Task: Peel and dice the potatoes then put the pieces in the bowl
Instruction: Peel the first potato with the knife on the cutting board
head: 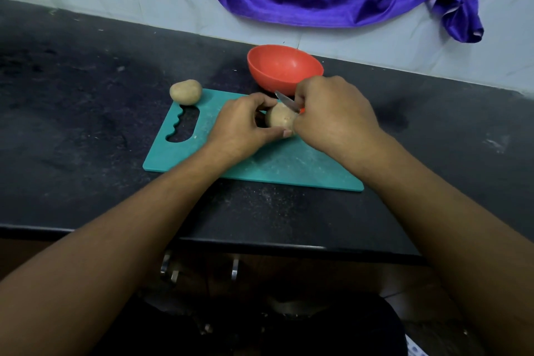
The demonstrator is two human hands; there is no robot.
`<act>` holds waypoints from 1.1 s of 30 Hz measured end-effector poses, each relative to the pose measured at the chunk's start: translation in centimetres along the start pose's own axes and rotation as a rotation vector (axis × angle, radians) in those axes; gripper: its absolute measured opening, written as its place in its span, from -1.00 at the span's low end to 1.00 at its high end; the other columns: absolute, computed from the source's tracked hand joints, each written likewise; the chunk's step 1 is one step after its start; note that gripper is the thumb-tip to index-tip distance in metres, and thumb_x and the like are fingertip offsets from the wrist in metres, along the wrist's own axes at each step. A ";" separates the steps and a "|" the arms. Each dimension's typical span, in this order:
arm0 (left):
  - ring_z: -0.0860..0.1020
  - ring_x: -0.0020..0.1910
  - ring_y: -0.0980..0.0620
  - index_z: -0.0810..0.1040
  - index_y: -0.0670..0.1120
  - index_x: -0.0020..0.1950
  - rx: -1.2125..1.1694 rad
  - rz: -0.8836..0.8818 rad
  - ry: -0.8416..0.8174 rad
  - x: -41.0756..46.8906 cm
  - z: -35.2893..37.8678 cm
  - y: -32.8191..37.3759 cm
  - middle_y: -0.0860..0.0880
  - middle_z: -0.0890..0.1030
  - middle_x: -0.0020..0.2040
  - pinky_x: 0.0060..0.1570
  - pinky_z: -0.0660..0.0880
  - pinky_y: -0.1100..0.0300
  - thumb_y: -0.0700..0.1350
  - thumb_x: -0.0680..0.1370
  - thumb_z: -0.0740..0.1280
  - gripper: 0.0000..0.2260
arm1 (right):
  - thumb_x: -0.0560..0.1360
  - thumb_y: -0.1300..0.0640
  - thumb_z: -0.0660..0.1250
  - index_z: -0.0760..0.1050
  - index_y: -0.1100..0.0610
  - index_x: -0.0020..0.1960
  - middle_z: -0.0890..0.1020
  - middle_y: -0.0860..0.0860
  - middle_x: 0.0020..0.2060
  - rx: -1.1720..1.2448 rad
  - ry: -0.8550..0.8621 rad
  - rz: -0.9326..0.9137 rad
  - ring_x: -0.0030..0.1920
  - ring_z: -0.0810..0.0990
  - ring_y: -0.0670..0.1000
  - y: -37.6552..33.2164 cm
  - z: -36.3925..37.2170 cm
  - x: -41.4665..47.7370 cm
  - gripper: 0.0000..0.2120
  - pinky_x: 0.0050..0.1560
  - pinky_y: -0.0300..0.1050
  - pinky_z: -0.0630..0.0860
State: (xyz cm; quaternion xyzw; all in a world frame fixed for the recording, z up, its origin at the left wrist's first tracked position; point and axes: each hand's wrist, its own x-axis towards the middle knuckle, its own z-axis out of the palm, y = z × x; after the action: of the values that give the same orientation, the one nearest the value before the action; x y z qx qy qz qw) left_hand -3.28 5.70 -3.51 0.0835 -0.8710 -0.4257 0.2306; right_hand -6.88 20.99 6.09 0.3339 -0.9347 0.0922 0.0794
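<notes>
Over teal board, left grip clasping potato, right grip clenched on knife.

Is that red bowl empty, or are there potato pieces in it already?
Empty: the red bowl shows only bare red inside, though the right hand hides its near edge.

obstacles: bowl behind board, loose potato at far-left corner | passage: board's near side
</notes>
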 end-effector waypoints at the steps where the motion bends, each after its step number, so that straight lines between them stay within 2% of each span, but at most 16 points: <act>1: 0.67 0.01 0.16 0.63 0.01 0.25 0.005 0.002 0.001 0.0 0.0 0.0 0.13 0.70 0.08 0.10 0.62 0.00 0.36 0.20 0.41 -0.29 | 0.50 0.14 0.38 0.56 0.08 0.05 0.50 -0.01 -0.22 -0.014 0.002 -0.001 -0.27 0.47 0.04 -0.2 0.1 0.3 -0.86 -0.33 -0.11 0.33; 6: 0.67 -0.01 0.17 0.63 0.01 0.26 0.027 -0.002 0.003 0.0 0.1 0.0 0.12 0.71 0.08 0.08 0.62 0.02 0.36 0.22 0.40 -0.29 | 0.48 0.17 0.39 0.58 0.10 0.08 0.56 0.01 -0.18 -0.030 -0.005 -0.010 -0.17 0.57 0.09 -1.2 0.4 1.1 -0.83 -0.21 -0.03 0.44; 8: 0.66 -0.01 0.18 0.63 0.02 0.26 0.038 0.004 0.007 0.0 0.1 -0.1 0.13 0.71 0.07 0.07 0.62 0.02 0.34 0.25 0.45 -0.33 | 0.50 0.15 0.40 0.59 0.10 0.09 0.54 0.00 -0.22 -0.051 0.003 -0.025 -0.18 0.56 0.09 -1.2 0.4 0.9 -0.83 -0.23 -0.04 0.41; 11: 0.66 0.01 0.16 0.64 0.01 0.25 0.033 0.022 0.017 -0.1 0.2 -0.3 0.13 0.71 0.07 0.10 0.61 0.01 0.16 0.32 0.60 -0.45 | 0.52 0.13 0.39 0.58 0.09 0.09 0.45 -0.02 -0.27 -0.089 0.020 -0.034 -0.24 0.47 0.08 -0.6 0.6 0.1 -0.84 -0.27 -0.07 0.34; 13: 0.67 0.00 0.15 0.65 0.02 0.23 0.021 0.024 0.025 0.0 0.3 -0.5 0.13 0.71 0.06 0.09 0.62 0.00 0.09 0.34 0.63 -0.50 | 0.52 0.10 0.41 0.57 0.07 0.08 0.43 -0.03 -0.28 -0.103 0.025 -0.035 -0.32 0.40 0.04 -0.2 0.7 -0.5 -0.85 -0.36 -0.12 0.25; 15: 0.67 0.00 0.13 0.65 0.02 0.23 0.029 0.036 0.027 0.0 0.4 -0.5 0.12 0.71 0.05 0.08 0.62 -0.01 0.11 0.35 0.62 -0.51 | 0.51 0.10 0.42 0.58 0.09 0.08 0.48 -0.01 -0.25 -0.096 0.017 -0.022 -0.32 0.43 0.03 -0.3 0.6 -0.4 -0.84 -0.36 -0.12 0.28; 18: 0.66 0.01 0.13 0.65 0.01 0.24 0.070 0.040 0.031 0.0 0.2 -0.3 0.11 0.71 0.06 0.08 0.61 -0.01 0.15 0.36 0.54 -0.50 | 0.51 0.14 0.39 0.58 0.11 0.07 0.55 0.05 -0.16 -0.055 -0.003 -0.002 -0.17 0.52 0.13 -1.2 0.8 0.5 -0.85 -0.21 -0.02 0.41; 21: 0.66 0.01 0.18 0.66 0.03 0.24 0.042 0.027 0.026 -0.2 0.2 -0.2 0.14 0.71 0.06 0.09 0.61 0.01 0.11 0.35 0.52 -0.53 | 0.53 0.14 0.35 0.51 0.10 -0.05 0.49 0.02 -0.23 -0.058 0.021 -0.016 -0.20 0.48 0.12 -1.4 1.3 0.3 -0.96 -0.22 -0.03 0.34; 27: 0.65 0.02 0.22 0.66 0.05 0.25 0.027 0.035 0.002 -0.5 0.3 0.0 0.16 0.71 0.06 0.12 0.61 0.05 0.05 0.35 0.62 -0.52 | 0.54 0.13 0.38 0.56 0.08 0.11 0.53 0.03 -0.13 -0.134 0.059 -0.017 -0.18 0.43 0.10 -0.5 2.0 -1.4 -0.85 -0.21 -0.01 0.33; 33: 0.66 0.02 0.20 0.66 0.08 0.25 0.040 0.035 0.013 -0.6 0.3 -0.1 0.16 0.71 0.05 0.12 0.61 0.03 0.08 0.35 0.60 -0.52 | 0.54 0.11 0.38 0.59 0.08 0.14 0.46 0.01 -0.17 -0.126 0.032 -0.004 -0.18 0.43 0.09 -0.6 1.7 -1.4 -0.81 -0.24 -0.04 0.31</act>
State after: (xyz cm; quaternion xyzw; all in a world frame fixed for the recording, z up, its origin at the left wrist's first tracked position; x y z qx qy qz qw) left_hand -2.88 6.09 -3.92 0.0758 -0.8791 -0.4036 0.2419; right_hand -5.53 21.02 4.24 0.3284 -0.9367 0.0386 0.1154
